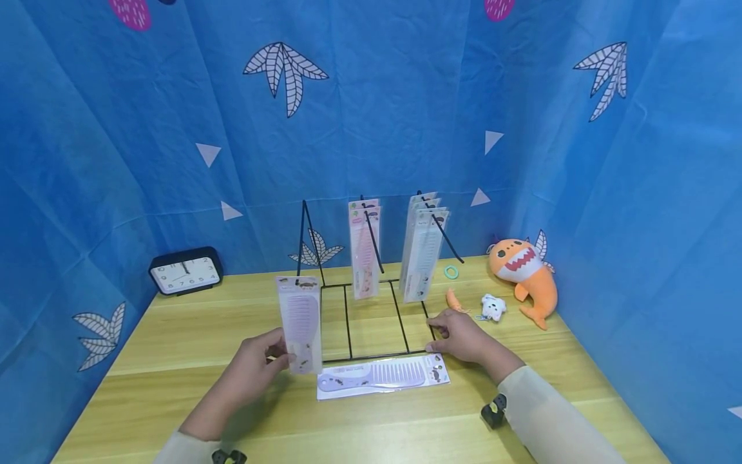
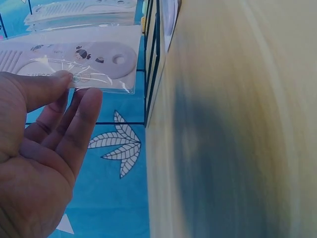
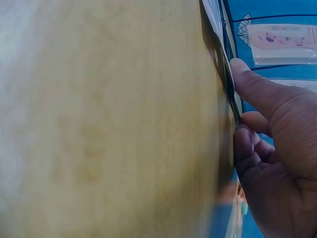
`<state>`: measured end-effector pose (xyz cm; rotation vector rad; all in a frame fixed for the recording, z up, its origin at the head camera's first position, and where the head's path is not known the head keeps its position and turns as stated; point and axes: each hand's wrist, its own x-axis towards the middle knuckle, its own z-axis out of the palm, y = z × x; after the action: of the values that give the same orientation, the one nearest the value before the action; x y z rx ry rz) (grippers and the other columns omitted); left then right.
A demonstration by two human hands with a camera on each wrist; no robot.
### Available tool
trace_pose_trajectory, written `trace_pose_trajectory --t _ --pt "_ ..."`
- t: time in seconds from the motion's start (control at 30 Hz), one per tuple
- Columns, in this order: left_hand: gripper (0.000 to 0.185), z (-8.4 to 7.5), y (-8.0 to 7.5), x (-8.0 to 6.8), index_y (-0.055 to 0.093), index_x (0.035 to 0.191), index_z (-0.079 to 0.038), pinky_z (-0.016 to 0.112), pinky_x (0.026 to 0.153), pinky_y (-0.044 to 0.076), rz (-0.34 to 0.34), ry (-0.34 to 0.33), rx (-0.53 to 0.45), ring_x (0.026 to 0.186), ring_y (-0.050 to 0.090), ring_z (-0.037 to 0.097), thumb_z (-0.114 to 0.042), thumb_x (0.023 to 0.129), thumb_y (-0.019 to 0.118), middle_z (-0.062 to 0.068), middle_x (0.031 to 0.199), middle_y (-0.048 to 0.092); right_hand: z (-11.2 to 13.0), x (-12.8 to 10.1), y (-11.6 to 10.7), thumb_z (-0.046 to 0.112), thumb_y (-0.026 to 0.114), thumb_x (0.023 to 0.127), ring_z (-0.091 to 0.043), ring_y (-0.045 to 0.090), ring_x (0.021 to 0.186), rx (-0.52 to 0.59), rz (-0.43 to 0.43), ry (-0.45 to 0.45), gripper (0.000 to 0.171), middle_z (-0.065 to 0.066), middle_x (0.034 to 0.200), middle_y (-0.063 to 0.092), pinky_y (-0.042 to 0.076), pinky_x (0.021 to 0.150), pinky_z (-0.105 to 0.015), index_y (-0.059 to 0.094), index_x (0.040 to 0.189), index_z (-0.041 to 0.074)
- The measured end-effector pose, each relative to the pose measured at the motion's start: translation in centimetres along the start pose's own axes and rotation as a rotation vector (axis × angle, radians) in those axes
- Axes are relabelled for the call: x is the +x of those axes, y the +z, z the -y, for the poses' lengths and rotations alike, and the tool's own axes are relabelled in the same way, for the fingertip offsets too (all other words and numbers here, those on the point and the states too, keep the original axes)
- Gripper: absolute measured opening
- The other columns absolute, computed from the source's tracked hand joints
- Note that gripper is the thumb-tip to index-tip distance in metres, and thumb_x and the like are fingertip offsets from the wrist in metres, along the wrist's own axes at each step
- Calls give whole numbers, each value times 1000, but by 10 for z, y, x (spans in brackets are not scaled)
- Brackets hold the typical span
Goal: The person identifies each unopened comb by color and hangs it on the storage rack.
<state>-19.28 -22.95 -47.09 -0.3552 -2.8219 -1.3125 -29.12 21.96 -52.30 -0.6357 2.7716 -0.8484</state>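
Note:
My left hand [image 1: 255, 364] pinches the lower edge of a packaged lilac comb [image 1: 300, 325] between thumb and fingers. That pack stands upright at the left prong of a black wire display rack [image 1: 365, 357], its top overlapping the prong's end in the head view. In the left wrist view the comb's holed handle [image 2: 116, 59] shows through clear wrap. My right hand [image 1: 460, 336] grips the front right corner of the rack's base with thumb and fingers. A second packaged lilac comb [image 1: 382, 377] lies flat along the rack's front bar.
Pink comb packs [image 1: 365, 251] hang on the middle prong, whitish comb packs [image 1: 426, 254] on the right one. A black clock [image 1: 185, 270] stands left. To the right are an orange shark plush [image 1: 524, 277], a white bear charm [image 1: 493, 307], a teal ring [image 1: 451, 272] and a small orange item [image 1: 454, 299].

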Motion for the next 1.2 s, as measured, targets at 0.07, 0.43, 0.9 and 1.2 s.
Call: trace_pose_trajectory --t 0.07,0.43,0.9,1.2 --pt "26 2 1 1 74 120 -13 31 83 64 -2 -7 5 97 74 14 3 99 73 1 104 79 -1 0 0 30 89 93 -16 52 90 -1 -2 0 65 -2 101 60 47 80 -34 66 144 -4" --pt "7 8 5 18 70 107 -10 33 83 66 -67 -102 -25 100 76 21 -4 103 73 9 112 78 -1 1 -1 30 88 94 -15 51 89 -7 -1 -9 66 -1 99 58 46 79 -33 66 145 -4" --pt "14 7 -2 81 68 121 -4 49 91 67 -174 -205 -193 98 76 24 -14 112 63 17 117 71 1 1 0 29 89 93 -16 52 89 -8 -1 9 65 -2 100 59 46 79 -34 67 145 -3" --pt "15 18 0 111 68 119 -3 43 90 67 -221 -196 -197 102 75 27 -14 111 63 17 118 68 2 1 0 30 89 93 -15 52 89 -24 -3 7 65 -1 99 59 46 79 -33 67 145 -3"
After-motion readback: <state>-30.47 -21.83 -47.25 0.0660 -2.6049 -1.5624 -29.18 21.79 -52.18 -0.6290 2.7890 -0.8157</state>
